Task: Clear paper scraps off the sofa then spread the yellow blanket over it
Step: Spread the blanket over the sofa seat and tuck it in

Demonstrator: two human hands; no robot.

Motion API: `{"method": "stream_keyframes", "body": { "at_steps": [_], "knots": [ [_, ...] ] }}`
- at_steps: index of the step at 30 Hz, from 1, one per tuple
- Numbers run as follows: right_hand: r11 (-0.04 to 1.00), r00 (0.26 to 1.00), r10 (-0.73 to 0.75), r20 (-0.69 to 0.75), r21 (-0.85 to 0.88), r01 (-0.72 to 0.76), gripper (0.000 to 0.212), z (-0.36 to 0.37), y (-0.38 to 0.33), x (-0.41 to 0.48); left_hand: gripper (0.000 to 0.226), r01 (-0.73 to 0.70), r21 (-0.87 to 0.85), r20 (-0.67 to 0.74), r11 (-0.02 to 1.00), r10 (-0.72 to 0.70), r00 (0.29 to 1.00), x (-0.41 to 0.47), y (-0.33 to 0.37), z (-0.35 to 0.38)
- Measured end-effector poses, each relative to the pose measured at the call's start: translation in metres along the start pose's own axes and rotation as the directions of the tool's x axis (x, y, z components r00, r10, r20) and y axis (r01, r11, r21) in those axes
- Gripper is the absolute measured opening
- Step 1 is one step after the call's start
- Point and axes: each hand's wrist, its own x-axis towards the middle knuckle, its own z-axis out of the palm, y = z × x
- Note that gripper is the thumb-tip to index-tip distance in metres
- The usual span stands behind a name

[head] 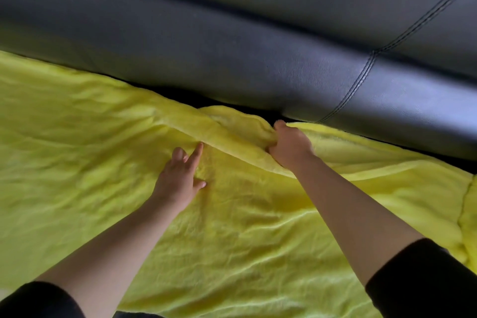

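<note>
The yellow blanket [77, 162] lies across the seat of the black leather sofa [232, 59] and fills most of the lower view. My right hand [289, 147] is closed on a raised fold of the blanket near its back edge, close to the backrest. My left hand [180, 178] rests flat on the blanket just left of that fold, fingers spread. The blanket is wrinkled, with a fold ridge running between my hands. I see no paper scraps.
The sofa's padded backrest, with a stitched seam [361, 77], runs across the top. A dark gap [196, 98] shows between the blanket's back edge and the backrest. The blanket's right edge [464, 204] folds over at the far right.
</note>
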Motion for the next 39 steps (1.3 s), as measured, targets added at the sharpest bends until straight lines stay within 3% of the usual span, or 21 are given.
{"method": "stream_keyframes", "body": {
  "at_steps": [3, 6, 8, 11, 14, 18, 25, 30, 35, 39],
  "knots": [
    [0.977, 0.999, -0.038, -0.021, -0.209, 0.033, 0.029, -0.006, -0.004, -0.003, 0.093, -0.003, 0.009, 0.003, 1.000, 0.003, 1.000, 0.001, -0.002, 0.001],
    [0.928, 0.984, -0.166, -0.057, -0.347, 0.137, 0.024, -0.008, -0.002, -0.008, 0.093, -0.005, -0.012, 0.012, 1.000, 0.005, 1.000, 0.002, -0.003, 0.000],
    [0.938, 0.976, -0.219, -0.021, -0.278, 0.204, 0.025, -0.008, 0.004, -0.010, 0.093, -0.013, -0.046, 0.018, 0.999, 0.014, 1.000, 0.003, -0.005, 0.000],
    [0.973, 0.984, -0.144, 0.102, -0.167, 0.159, 0.033, -0.012, 0.012, -0.007, 0.095, -0.023, -0.071, 0.033, 0.997, 0.025, 0.999, 0.002, -0.009, -0.002],
    [0.970, 0.977, -0.116, 0.180, -0.192, 0.151, 0.013, -0.013, 0.022, -0.001, 0.099, -0.029, -0.088, 0.051, 0.996, 0.033, 0.998, 0.001, -0.009, -0.004],
    [0.979, 0.967, -0.171, 0.190, -0.076, 0.188, 0.011, -0.021, 0.038, 0.006, 0.113, -0.026, -0.102, 0.083, 0.994, 0.035, 0.996, 0.000, -0.010, -0.006],
    [0.944, 0.979, -0.144, 0.143, -0.278, 0.179, 0.024, -0.025, 0.077, 0.003, 0.136, -0.016, -0.031, 0.127, 0.999, 0.019, 0.992, -0.001, -0.007, -0.007],
    [0.984, 0.956, -0.081, 0.281, -0.130, 0.121, 0.023, -0.026, 0.079, -0.001, 0.147, -0.005, 0.050, 0.165, 0.999, -0.004, 0.986, -0.003, -0.002, -0.008],
    [0.903, 0.962, -0.075, 0.263, -0.390, 0.177, 0.019, -0.033, 0.100, 0.003, 0.150, 0.014, 0.091, 0.173, 0.996, -0.030, 0.984, -0.004, 0.004, -0.009],
    [0.874, 0.975, -0.082, 0.206, -0.455, 0.170, 0.007, -0.037, 0.125, -0.002, 0.149, 0.027, 0.130, 0.180, 0.991, -0.051, 0.982, -0.005, 0.010, -0.010]
  ]
}}
